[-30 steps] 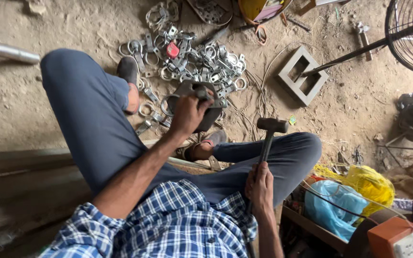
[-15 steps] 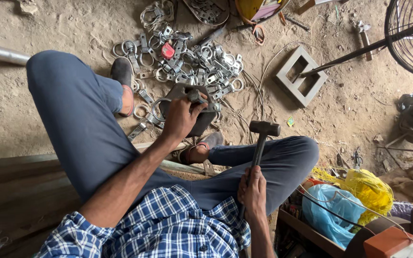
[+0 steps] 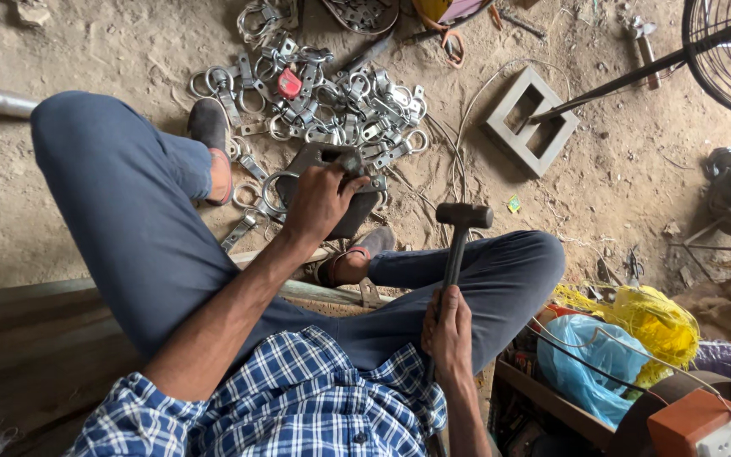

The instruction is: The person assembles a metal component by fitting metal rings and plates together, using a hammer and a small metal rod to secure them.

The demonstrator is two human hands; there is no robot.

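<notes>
Seated person grips a metal bracket and a hammer over a dirt floor.
Left hand (image 3: 319, 199) is closed around a flat grey metal bracket (image 3: 325, 156), held just below the pile of ring clamps (image 3: 332, 101). Right hand (image 3: 448, 332) is wrapped tight on the handle of a hammer (image 3: 460, 233), head up, down and right of the pile, above the thigh. Grey concrete block (image 3: 530, 121) lies right of the pile; blue plastic bag (image 3: 590, 364) sits far lower right.

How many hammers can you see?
1. The hammer is in the person's right hand, head up, above the right leg. Others could be hidden in the metal clamp pile.
</notes>
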